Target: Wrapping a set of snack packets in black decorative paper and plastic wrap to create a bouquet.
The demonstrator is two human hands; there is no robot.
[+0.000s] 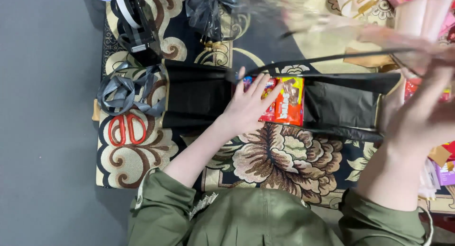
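Note:
My left hand (246,106) lies flat, fingers spread, on colourful snack packets (288,100) that rest on a sheet of black wrapping paper (196,92). My right hand (422,116) is raised at the right, blurred by motion, its fingers bent near a thin black stick or ribbon (332,59) that runs across the black paper; whether it grips it I cannot tell. A blurred clear film (303,16) hangs above the paper.
Red-handled scissors (125,129) lie on the floral rug (284,156) at the left, beside a grey ribbon bundle (125,92). A black bow (208,7) and ribbon rolls (130,14) sit at the top. Pink and white packages (422,14) crowd the right. Grey floor (47,118) lies left.

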